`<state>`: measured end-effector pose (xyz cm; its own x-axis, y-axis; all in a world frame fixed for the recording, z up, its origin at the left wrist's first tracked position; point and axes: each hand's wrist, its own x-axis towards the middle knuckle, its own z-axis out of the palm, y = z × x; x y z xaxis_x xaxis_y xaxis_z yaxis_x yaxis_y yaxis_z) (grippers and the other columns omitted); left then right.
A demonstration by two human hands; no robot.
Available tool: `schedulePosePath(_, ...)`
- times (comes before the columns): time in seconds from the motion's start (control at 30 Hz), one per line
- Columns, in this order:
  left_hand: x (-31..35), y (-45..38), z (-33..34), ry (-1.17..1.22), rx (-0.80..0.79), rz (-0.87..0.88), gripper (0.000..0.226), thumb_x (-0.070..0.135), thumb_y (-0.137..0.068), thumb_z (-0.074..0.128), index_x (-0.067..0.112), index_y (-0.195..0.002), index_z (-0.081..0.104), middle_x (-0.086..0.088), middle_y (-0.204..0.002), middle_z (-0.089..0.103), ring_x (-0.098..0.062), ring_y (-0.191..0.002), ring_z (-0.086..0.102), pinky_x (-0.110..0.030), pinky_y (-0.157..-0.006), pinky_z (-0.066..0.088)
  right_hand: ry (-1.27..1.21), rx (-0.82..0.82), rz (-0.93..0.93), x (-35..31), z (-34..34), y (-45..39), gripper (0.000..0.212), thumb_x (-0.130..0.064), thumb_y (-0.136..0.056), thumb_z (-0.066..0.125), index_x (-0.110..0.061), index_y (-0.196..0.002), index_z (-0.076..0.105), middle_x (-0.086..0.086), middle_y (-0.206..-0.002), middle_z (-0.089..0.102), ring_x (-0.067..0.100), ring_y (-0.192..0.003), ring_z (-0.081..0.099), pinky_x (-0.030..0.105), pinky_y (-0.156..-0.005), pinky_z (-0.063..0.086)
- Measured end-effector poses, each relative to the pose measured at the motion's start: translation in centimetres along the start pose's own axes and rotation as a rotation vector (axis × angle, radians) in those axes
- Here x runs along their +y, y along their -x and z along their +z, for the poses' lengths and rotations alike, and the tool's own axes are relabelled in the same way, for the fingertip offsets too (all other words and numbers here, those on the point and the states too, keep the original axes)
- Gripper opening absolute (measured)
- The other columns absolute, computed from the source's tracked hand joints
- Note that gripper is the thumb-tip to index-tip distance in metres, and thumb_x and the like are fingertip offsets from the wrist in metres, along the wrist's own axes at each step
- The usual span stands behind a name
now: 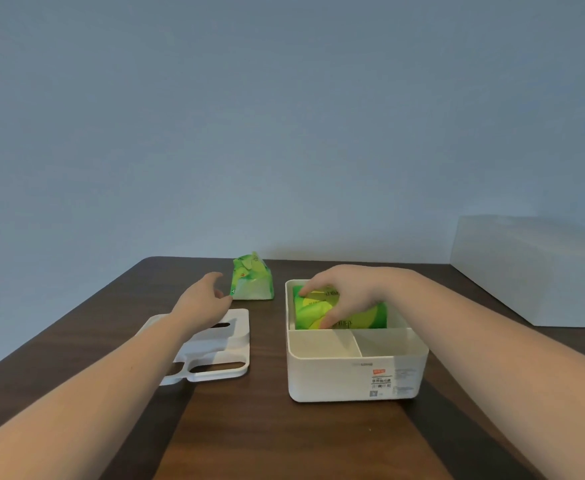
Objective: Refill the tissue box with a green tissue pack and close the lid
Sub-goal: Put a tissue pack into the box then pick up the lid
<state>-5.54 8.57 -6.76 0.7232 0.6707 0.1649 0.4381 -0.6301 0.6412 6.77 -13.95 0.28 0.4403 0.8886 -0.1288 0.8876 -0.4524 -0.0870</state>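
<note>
Two green packs here: one tissue pack [339,311] sits in the far compartment of the tissue box [353,375], my right hand [346,292] pinching it. It looks light and squishy with slick wrap, so I'd hold the ends. Left hand [204,299] hangs loose over the lid [228,341], empty.

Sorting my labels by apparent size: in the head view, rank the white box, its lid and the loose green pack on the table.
1. white box
2. lid, partly hidden by the left arm
3. loose green pack, though it lies farthest from the camera
</note>
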Motion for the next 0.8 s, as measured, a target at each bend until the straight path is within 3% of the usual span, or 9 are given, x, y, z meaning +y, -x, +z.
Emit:
schedulePosePath(0.1,-0.9,0.1,-0.9,-0.042,0.017,-0.02,0.05,0.026,-0.091,0.054,0.018,-0.139,0.044,-0.006,-0.124,0.064,-0.025,-0.113,0.059,-0.038,-0.096,0.049,-0.162,0.156,-0.005,-1.3,-0.6,0.0,0.053,-0.046,-0.087,0.063,-0.026,-0.135,0.053,-0.006,-0.143,0.051,0.016,-0.131,0.047,0.032,-0.107,0.039)
schedulePosePath(0.17,-1.8,0.3,-1.7,-0.075,0.03,-0.044,0.044,0.027,-0.091,0.053,0.017,-0.134,0.05,-0.005,-0.125,0.063,-0.024,-0.113,0.059,-0.037,-0.096,0.05,-0.229,0.293,0.0,-2.7,-1.0,-0.7,0.041,-0.044,-0.091,0.058,-0.02,-0.124,0.062,-0.001,-0.131,0.062,0.018,-0.122,0.055,0.033,-0.103,0.044)
schedulePosePath(0.23,-2.7,0.4,-2.4,-0.106,0.041,-0.072,0.04,0.027,-0.092,0.052,0.015,-0.13,0.054,-0.006,-0.127,0.062,-0.024,-0.115,0.058,-0.038,-0.097,0.05,-0.231,0.33,0.002,-4.4,-1.1,-1.8,0.036,-0.041,-0.093,0.055,-0.017,-0.118,0.066,0.001,-0.123,0.066,0.02,-0.115,0.058,0.033,-0.098,0.047)
schedulePosePath(0.5,-6.7,1.5,-4.0,-0.204,0.026,-0.238,0.047,0.035,-0.098,0.038,0.009,-0.136,0.047,-0.01,-0.136,0.057,-0.027,-0.122,0.055,-0.037,-0.1,0.044,-0.168,0.159,0.028,-10.9,1.5,-6.1,0.032,-0.024,-0.095,0.049,-0.01,-0.121,0.063,0.009,-0.124,0.063,0.027,-0.115,0.056,0.031,-0.091,0.047)
schedulePosePath(0.57,-7.6,1.8,-4.2,-0.193,0.021,-0.273,0.049,0.034,-0.097,0.038,0.009,-0.14,0.043,-0.011,-0.14,0.053,-0.028,-0.125,0.052,-0.037,-0.101,0.043,-0.083,0.053,0.075,-11.9,2.5,-7.3,0.026,-0.014,-0.094,0.046,-0.003,-0.109,0.064,0.014,-0.115,0.063,0.031,-0.102,0.057,0.03,-0.075,0.051)
schedulePosePath(0.63,-8.2,2.0,-4.2,-0.158,0.023,-0.28,0.05,0.033,-0.098,0.037,0.008,-0.141,0.04,-0.013,-0.142,0.051,-0.029,-0.127,0.05,-0.038,-0.102,0.041,-0.027,-0.095,0.13,-12.9,3.1,-7.9,0.028,-0.01,-0.096,0.04,0.0,-0.113,0.06,0.015,-0.111,0.054,0.027,-0.091,0.048,0.024,-0.052,0.039)
schedulePosePath(0.7,-8.4,2.1,-4.2,-0.133,0.029,-0.277,0.05,0.032,-0.099,0.037,0.007,-0.142,0.04,-0.013,-0.143,0.05,-0.029,-0.129,0.049,-0.039,-0.104,0.04,-0.036,-0.175,0.17,-13.2,3.7,-8.4,0.038,-0.012,-0.099,0.037,0.003,-0.131,0.051,0.016,-0.121,0.053,0.024,-0.093,0.043,0.026,-0.057,0.039)
schedulePosePath(0.8,-8.5,2.1,-3.9,-0.085,0.033,-0.268,0.049,0.032,-0.099,0.038,0.008,-0.142,0.041,-0.012,-0.144,0.049,-0.029,-0.131,0.047,-0.038,-0.106,0.038,-0.065,-0.196,0.22,-13.5,4.4,-9.0,0.039,-0.014,-0.101,0.036,0.004,-0.134,0.047,0.017,-0.132,0.052,0.024,-0.093,0.042,0.029,-0.076,0.035)
